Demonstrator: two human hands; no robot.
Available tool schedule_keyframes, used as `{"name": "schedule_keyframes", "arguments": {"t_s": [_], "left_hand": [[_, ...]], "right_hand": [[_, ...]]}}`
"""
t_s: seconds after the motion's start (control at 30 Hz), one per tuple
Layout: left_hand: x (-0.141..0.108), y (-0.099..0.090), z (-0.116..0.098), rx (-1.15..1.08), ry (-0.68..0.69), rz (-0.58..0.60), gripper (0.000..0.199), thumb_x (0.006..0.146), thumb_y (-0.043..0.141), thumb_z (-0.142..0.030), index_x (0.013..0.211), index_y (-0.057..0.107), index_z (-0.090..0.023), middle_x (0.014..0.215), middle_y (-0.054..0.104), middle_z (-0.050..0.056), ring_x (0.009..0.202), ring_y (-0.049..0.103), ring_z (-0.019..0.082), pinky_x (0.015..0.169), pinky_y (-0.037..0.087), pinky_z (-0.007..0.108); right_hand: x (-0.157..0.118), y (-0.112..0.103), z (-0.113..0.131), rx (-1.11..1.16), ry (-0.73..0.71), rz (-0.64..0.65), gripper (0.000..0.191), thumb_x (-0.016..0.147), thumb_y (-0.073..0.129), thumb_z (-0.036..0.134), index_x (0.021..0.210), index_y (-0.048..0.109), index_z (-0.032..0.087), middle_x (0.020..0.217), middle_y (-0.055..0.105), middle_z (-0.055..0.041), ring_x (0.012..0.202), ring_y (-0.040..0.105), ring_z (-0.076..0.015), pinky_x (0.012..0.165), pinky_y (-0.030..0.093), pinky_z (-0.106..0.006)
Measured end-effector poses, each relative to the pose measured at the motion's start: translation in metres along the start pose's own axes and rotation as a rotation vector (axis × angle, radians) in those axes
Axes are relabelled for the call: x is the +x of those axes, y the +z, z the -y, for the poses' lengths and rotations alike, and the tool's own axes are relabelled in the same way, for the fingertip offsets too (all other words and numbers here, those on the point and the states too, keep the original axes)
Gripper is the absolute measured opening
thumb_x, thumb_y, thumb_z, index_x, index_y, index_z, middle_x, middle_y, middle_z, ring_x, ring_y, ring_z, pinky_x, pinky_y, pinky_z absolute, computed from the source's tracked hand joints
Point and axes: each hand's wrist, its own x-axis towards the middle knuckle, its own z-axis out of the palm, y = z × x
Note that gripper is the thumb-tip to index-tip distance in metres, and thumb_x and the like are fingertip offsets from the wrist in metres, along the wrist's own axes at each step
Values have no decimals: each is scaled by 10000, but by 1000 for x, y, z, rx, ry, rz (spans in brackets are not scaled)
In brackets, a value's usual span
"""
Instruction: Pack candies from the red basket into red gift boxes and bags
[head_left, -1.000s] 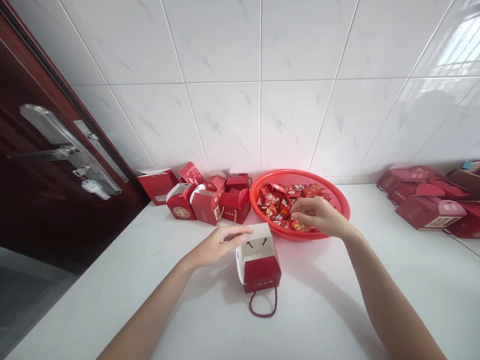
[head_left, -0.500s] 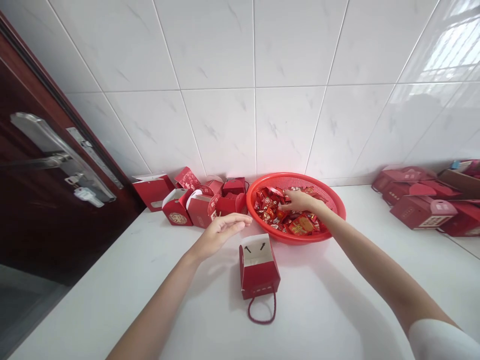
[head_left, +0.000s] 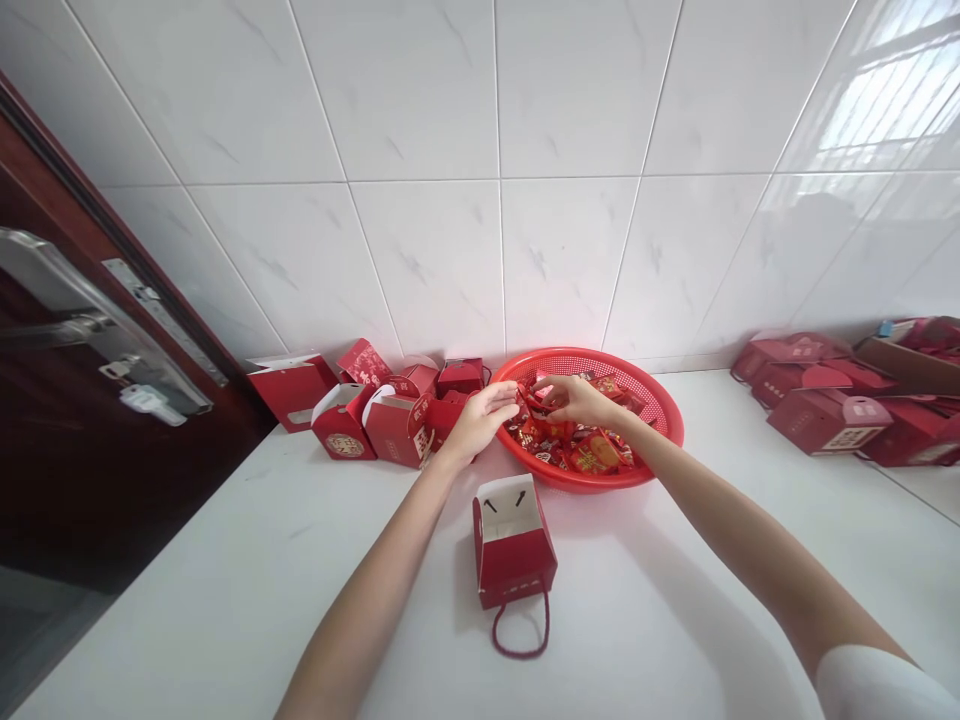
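My right hand (head_left: 576,402) is over the red plastic basket (head_left: 671,425), its fingers curled around a red-wrapped candy (head_left: 537,404) above the pile. My left hand (head_left: 486,416) is at the basket's left rim, fingers stretched forward close to the same candy; whether they touch it I cannot tell. Many wrapped candies (head_left: 596,452) in red and gold fill the basket. In front of it stands a small red gift box (head_left: 517,565) with its top open, a white inside, and a dark red cord handle lying toward me. No candy shows inside the box.
Several red gift boxes (head_left: 396,425) stand against the wall left of the basket, some open. More red boxes (head_left: 825,420) are piled at the right, near a brown carton (head_left: 911,365). At the left is a dark door with a handle (head_left: 82,325) and keys (head_left: 152,403).
My left hand has moved right and up to the basket's rim. My right hand has lifted slightly and shifted left with a candy. The view has turned a little to the right.
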Motion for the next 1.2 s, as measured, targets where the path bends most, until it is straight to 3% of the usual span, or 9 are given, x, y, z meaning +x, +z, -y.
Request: {"name": "schedule_keyframes", "arguments": {"t_s": [0.13,0.27,0.37,0.53,0.67,0.83,0.97,1.07,1.2], "left_hand": [[22,10,-1,39,-14,-3,498,749,758,-198,1235,654,-219,1381,638,107,1329,557,276,1115,451,418],[36,17,0,14,-31,36,433,666,815,-159,1080,690,-174,1064,736,79,1044,683,254,980,526,410],[39,18,5,-42,-33,4,412,657,846,-227,1013,648,-167,913,720,47,907,690,220,891,550,381],[34,16,11,-112,1,-102,479,649,862,-411,967,574,-199,930,697,27,897,673,205,854,542,357],[29,17,8,-81,30,-93,499,606,885,-399,959,600,-193,959,695,32,928,664,223,882,520,366],[27,19,5,115,120,57,400,697,830,-376,1003,669,-174,989,715,49,975,661,268,883,514,372],[27,22,11,26,144,-18,379,741,792,-388,1026,670,-170,1021,735,62,952,676,257,871,526,372],[28,22,15,-149,128,-94,447,702,823,-400,1060,658,-189,1050,751,60,971,693,258,899,534,389],[29,20,18,-276,106,-168,449,656,859,-392,1004,658,-193,977,757,48,923,700,251,886,534,387]], "right_hand": [[-4,-3,6,194,-65,-80,343,790,722,291,1107,677,169,1123,740,-100,1025,704,-236,845,582,-358],[-8,-5,8,409,-68,-181,381,723,804,415,995,697,171,1044,746,-89,962,706,-249,826,581,-391],[-10,-6,8,499,-40,-221,443,721,817,454,1030,662,177,968,749,-69,912,715,-237,818,580,-392],[-10,-5,10,542,8,-213,513,685,859,453,1054,617,191,828,734,-23,846,729,-235,801,588,-403],[-10,-4,11,574,-67,-208,476,670,859,488,966,635,190,890,753,-50,888,734,-248,843,592,-423],[-11,-1,10,427,-122,-246,480,759,788,544,1055,659,187,962,749,-82,892,726,-254,793,598,-408],[-6,-1,4,269,-142,-312,459,916,581,613,1048,656,179,909,739,-80,795,712,-215,738,583,-355],[-1,-2,-5,-4,-75,-275,392,1036,385,448,1077,657,168,952,744,-92,799,714,-199,746,571,-328],[2,3,-17,-268,-7,-72,202,856,601,132,1014,723,166,1024,761,-98,943,711,-251,843,534,-334]]}}
